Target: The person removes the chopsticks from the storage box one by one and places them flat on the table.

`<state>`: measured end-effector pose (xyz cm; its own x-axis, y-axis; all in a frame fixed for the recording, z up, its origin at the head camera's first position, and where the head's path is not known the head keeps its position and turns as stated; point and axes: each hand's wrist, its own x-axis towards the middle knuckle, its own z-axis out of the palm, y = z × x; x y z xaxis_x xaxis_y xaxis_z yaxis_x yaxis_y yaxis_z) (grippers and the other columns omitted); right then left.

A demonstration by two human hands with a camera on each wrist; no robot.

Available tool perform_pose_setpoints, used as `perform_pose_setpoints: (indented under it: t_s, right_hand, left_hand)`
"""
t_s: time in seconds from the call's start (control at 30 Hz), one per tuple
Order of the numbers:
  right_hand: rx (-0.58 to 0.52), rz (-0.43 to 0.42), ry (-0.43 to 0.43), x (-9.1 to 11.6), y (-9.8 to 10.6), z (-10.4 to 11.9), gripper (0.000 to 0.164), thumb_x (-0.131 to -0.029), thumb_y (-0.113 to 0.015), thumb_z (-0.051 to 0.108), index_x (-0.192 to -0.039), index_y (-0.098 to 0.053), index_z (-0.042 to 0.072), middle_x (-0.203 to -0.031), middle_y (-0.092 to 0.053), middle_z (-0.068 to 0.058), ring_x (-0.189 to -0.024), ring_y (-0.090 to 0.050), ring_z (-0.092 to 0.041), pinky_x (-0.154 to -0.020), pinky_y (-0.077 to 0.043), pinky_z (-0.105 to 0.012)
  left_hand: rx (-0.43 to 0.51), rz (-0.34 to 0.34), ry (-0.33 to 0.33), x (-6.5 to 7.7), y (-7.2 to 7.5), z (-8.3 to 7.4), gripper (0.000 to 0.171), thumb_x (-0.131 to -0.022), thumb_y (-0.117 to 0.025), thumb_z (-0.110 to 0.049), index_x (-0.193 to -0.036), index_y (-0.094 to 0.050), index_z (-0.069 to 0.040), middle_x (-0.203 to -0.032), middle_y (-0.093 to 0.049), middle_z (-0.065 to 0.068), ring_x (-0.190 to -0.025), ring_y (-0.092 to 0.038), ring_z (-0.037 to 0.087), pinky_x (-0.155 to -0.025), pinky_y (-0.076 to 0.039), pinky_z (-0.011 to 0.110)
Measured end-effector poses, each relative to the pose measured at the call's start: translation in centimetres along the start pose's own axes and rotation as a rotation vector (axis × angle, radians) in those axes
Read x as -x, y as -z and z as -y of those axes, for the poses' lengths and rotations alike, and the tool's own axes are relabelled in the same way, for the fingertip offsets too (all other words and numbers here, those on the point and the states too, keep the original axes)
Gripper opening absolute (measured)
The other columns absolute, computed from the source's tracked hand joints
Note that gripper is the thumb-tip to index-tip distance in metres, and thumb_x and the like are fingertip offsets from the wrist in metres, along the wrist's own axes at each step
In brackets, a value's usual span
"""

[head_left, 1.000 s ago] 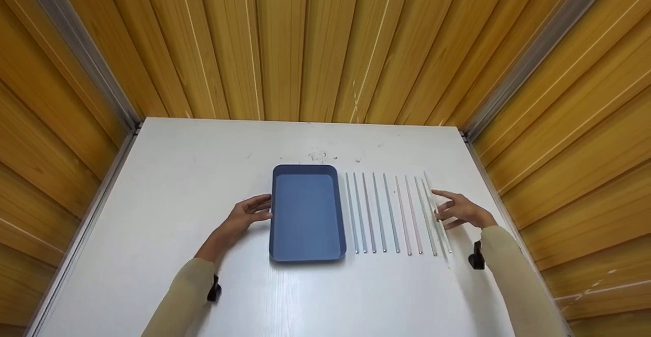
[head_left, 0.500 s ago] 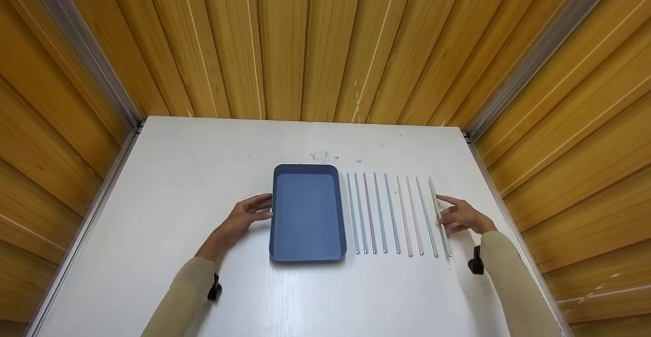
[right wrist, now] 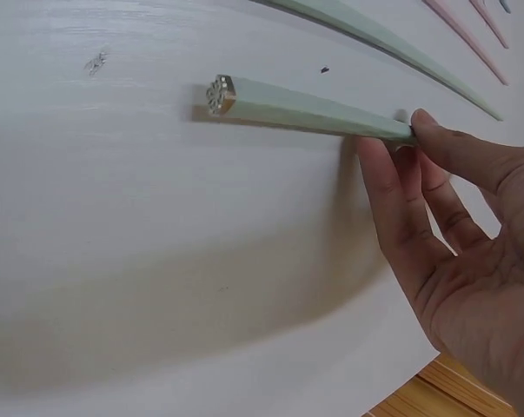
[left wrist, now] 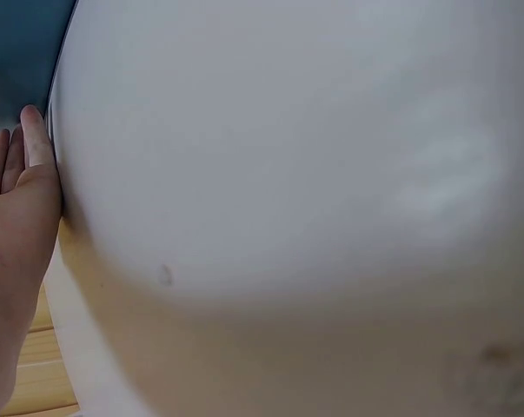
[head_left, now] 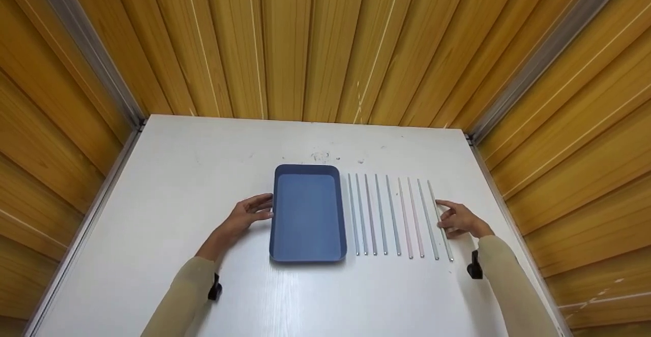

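In the head view my right hand (head_left: 460, 219) is at the right end of a row of chopsticks. It pinches a pale green chopstick (head_left: 447, 248) between thumb and fingers. The right wrist view shows this chopstick (right wrist: 305, 109) with a decorated metallic cap on its near end, close to the white surface. My left hand (head_left: 244, 217) rests against the left side of a blue rectangular tray (head_left: 307, 220), its fingers fairly straight. In the left wrist view the fingers of my left hand (left wrist: 23, 208) touch the wall of the tray (left wrist: 27, 56).
Several pastel chopsticks lie side by side between the tray and my right hand, including a pink chopstick (head_left: 414, 220) and a blue chopstick (head_left: 391, 215). The white table (head_left: 305, 301) meets wood-patterned panels (head_left: 285, 47) at the back and sides.
The pale green chopstick in my right hand has shifted slightly toward the near edge and lined up with the row. My left hand and the tray have stayed in place.
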<state>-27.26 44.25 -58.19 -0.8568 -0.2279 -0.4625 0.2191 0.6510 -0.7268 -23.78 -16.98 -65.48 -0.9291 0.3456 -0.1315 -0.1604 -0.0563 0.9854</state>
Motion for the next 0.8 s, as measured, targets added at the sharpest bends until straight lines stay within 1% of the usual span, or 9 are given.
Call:
perform_pose_setpoints:
  t_s: [0.1,0.3,0.47,0.57,0.67,0.8]
  right_hand:
    - [0.004,-0.012,0.003,-0.1,-0.4,-0.1,0.079,-0.094,-0.068,0.0,-0.158,-0.021,-0.005,-0.108,-0.057,-0.018,-0.086,-0.064,-0.017,-0.071,-0.064,-0.038]
    - [-0.014,-0.049,0.009,-0.2,-0.9,-0.5,0.077,-0.096,-0.068,0.005,-0.158,-0.023,-0.004,-0.104,-0.062,-0.014,-0.083,-0.066,-0.014,-0.071,-0.063,-0.033]
    - [-0.032,-0.08,0.016,0.3,-0.8,-1.5,0.077,-0.097,-0.069,0.01,-0.159,-0.023,-0.004,-0.097,-0.065,-0.008,-0.081,-0.065,-0.012,-0.072,-0.061,-0.03]
    - [-0.035,-0.104,0.007,0.8,-0.7,-2.1,0.077,-0.098,-0.069,0.014,-0.159,-0.024,-0.004,-0.095,-0.066,-0.007,-0.079,-0.064,-0.012,-0.071,-0.06,-0.028]
    - [-0.041,-0.134,-0.012,1.2,-0.7,-2.3,0.076,-0.1,-0.068,0.019,-0.158,-0.025,-0.004,-0.101,-0.066,-0.011,-0.082,-0.065,-0.013,-0.072,-0.061,-0.028]
    - [-0.053,-0.182,-0.014,1.5,-0.6,-2.1,0.075,-0.1,-0.068,0.022,-0.156,-0.028,-0.007,-0.114,-0.063,-0.019,-0.091,-0.07,-0.015,-0.079,-0.062,-0.031]
  left_hand:
    - [-0.005,-0.005,0.0,0.1,0.1,-0.1,0.068,-0.094,-0.072,-0.006,-0.155,-0.04,0.0,-0.156,-0.046,0.025,-0.146,-0.046,0.034,-0.104,-0.049,0.022]
    - [-0.001,-0.013,0.015,0.3,0.1,0.0,0.069,-0.094,-0.072,-0.006,-0.155,-0.04,0.0,-0.157,-0.045,0.024,-0.147,-0.044,0.034,-0.104,-0.049,0.023]
    - [0.013,-0.002,0.008,-0.1,-0.2,0.1,0.07,-0.094,-0.073,-0.006,-0.155,-0.04,0.001,-0.157,-0.045,0.025,-0.146,-0.044,0.034,-0.104,-0.05,0.023]
    - [0.018,0.003,0.001,-0.3,-0.5,0.2,0.069,-0.094,-0.072,-0.005,-0.154,-0.04,0.001,-0.156,-0.045,0.025,-0.146,-0.045,0.034,-0.103,-0.05,0.023]
    - [0.026,0.004,0.003,-0.5,-0.6,0.3,0.069,-0.093,-0.072,-0.004,-0.154,-0.04,0.001,-0.156,-0.046,0.025,-0.146,-0.045,0.035,-0.103,-0.05,0.023]
    - [0.026,0.004,0.003,-0.7,-0.4,0.4,0.068,-0.094,-0.071,-0.003,-0.154,-0.04,0.002,-0.155,-0.046,0.026,-0.145,-0.045,0.035,-0.102,-0.05,0.022]
